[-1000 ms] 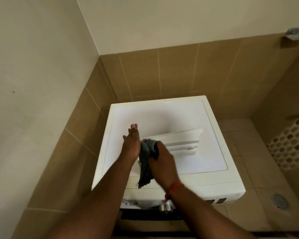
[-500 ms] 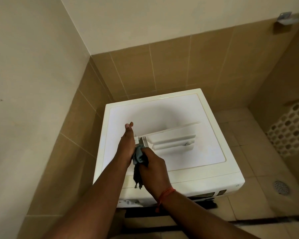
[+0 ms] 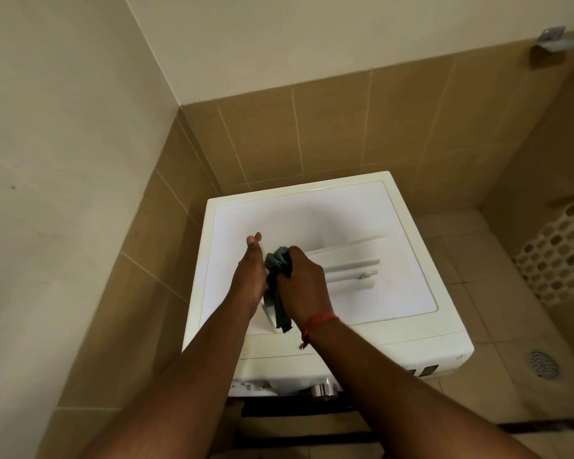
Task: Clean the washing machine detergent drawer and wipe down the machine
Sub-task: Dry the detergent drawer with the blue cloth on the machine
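A white washing machine (image 3: 312, 220) is seen from above, set into a corner of tan-tiled walls, its flat top facing the camera. A white detergent drawer (image 3: 348, 266), taken out of the machine, is laid on that top, its long ribbed body stretched toward the right. A grey-blue cloth (image 3: 277, 286) is pressed against the drawer's left end, with one tail hung down toward the machine's front edge.

I count one washing machine (image 3: 328, 213), one detergent drawer (image 3: 348, 270) (lying on top of it), one grey cloth (image 3: 277, 289), two hands, one floor drain (image 3: 543, 364) and one wall bracket (image 3: 551, 39).
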Demonstrator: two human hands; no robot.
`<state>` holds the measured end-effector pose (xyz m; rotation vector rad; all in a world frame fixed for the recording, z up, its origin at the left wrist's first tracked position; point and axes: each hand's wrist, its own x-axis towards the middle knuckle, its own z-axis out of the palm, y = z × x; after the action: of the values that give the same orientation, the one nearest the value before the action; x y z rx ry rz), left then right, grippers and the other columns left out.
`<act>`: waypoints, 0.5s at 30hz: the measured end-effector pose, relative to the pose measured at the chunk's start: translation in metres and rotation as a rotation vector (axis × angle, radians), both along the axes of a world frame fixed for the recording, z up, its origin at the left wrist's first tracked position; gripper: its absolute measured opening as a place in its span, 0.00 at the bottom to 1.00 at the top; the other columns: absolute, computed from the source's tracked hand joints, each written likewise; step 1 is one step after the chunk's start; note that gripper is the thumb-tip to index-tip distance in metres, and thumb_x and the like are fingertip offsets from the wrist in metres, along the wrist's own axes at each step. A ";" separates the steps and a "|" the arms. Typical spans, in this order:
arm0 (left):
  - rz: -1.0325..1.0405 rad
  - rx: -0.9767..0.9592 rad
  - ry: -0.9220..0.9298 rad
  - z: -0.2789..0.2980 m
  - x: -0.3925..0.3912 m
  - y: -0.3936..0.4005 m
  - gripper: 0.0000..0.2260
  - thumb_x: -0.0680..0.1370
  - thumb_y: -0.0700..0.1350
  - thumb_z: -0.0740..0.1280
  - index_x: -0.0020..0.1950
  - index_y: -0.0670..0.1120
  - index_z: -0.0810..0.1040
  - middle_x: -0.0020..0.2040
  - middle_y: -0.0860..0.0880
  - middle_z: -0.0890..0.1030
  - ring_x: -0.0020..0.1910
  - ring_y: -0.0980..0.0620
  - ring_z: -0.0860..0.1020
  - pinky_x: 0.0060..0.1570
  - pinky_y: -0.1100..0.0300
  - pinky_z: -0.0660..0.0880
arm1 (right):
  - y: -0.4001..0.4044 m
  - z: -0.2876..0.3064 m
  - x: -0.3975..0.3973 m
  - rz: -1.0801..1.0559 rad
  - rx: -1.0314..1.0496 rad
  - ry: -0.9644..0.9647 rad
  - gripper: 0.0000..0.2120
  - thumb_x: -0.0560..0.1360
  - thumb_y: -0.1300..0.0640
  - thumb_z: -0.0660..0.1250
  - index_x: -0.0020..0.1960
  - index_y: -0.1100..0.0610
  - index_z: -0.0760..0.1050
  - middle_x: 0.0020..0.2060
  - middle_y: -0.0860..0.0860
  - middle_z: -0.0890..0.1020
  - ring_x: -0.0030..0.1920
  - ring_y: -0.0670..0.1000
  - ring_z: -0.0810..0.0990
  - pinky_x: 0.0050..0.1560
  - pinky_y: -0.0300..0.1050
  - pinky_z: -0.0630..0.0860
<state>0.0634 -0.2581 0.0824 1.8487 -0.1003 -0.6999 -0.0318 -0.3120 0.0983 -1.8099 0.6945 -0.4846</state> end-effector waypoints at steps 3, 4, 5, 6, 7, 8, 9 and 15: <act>0.016 -0.041 0.019 0.001 0.003 0.001 0.25 0.82 0.64 0.43 0.76 0.62 0.61 0.77 0.48 0.66 0.75 0.44 0.66 0.74 0.42 0.61 | -0.008 0.000 0.011 0.093 -0.131 0.084 0.04 0.78 0.60 0.59 0.45 0.52 0.69 0.39 0.49 0.79 0.40 0.49 0.78 0.41 0.42 0.75; 0.025 -0.034 0.017 0.000 0.005 0.002 0.25 0.82 0.64 0.43 0.76 0.62 0.62 0.77 0.48 0.65 0.75 0.43 0.65 0.74 0.42 0.61 | -0.008 -0.002 0.009 0.122 -0.128 0.089 0.05 0.78 0.60 0.59 0.45 0.51 0.69 0.38 0.46 0.78 0.39 0.46 0.77 0.39 0.37 0.73; 0.030 -0.017 0.010 -0.001 0.006 0.002 0.25 0.81 0.64 0.42 0.76 0.62 0.61 0.77 0.48 0.65 0.75 0.43 0.65 0.74 0.42 0.60 | -0.009 -0.004 0.006 0.154 -0.126 0.102 0.05 0.77 0.59 0.59 0.46 0.50 0.69 0.37 0.42 0.76 0.38 0.42 0.76 0.37 0.33 0.70; 0.029 0.002 0.003 -0.002 0.007 0.002 0.25 0.81 0.65 0.42 0.76 0.63 0.61 0.78 0.47 0.63 0.76 0.43 0.64 0.75 0.41 0.59 | -0.011 -0.006 0.003 0.190 -0.128 0.124 0.06 0.77 0.59 0.59 0.46 0.49 0.69 0.36 0.40 0.74 0.37 0.39 0.74 0.36 0.30 0.67; 0.026 0.013 -0.001 -0.002 0.008 0.002 0.26 0.81 0.65 0.42 0.76 0.63 0.60 0.78 0.47 0.63 0.76 0.43 0.63 0.75 0.40 0.59 | -0.013 -0.008 0.002 0.220 -0.140 0.150 0.05 0.77 0.59 0.60 0.46 0.48 0.69 0.35 0.39 0.73 0.37 0.38 0.73 0.35 0.29 0.65; 0.025 0.009 0.001 -0.003 0.007 0.001 0.26 0.81 0.65 0.41 0.76 0.63 0.60 0.78 0.47 0.63 0.76 0.43 0.63 0.75 0.40 0.59 | -0.015 -0.008 0.002 0.234 -0.153 0.171 0.05 0.77 0.58 0.60 0.46 0.48 0.69 0.35 0.39 0.73 0.36 0.38 0.72 0.35 0.29 0.65; 0.022 0.001 0.003 -0.003 0.006 -0.001 0.25 0.81 0.65 0.42 0.76 0.63 0.61 0.78 0.47 0.63 0.76 0.43 0.63 0.75 0.40 0.59 | -0.017 -0.006 0.004 0.219 -0.160 0.177 0.05 0.77 0.59 0.60 0.45 0.49 0.69 0.35 0.40 0.73 0.36 0.39 0.72 0.35 0.29 0.64; -0.015 0.034 -0.038 -0.006 0.008 0.000 0.26 0.81 0.65 0.42 0.77 0.62 0.60 0.79 0.48 0.61 0.78 0.43 0.59 0.76 0.39 0.55 | -0.001 -0.004 0.008 0.065 -0.118 0.074 0.06 0.77 0.61 0.59 0.43 0.53 0.69 0.37 0.48 0.78 0.38 0.48 0.77 0.38 0.40 0.74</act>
<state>0.0709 -0.2577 0.0767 1.8964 -0.1279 -0.6808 -0.0236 -0.3129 0.0939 -1.9635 0.6668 -0.4241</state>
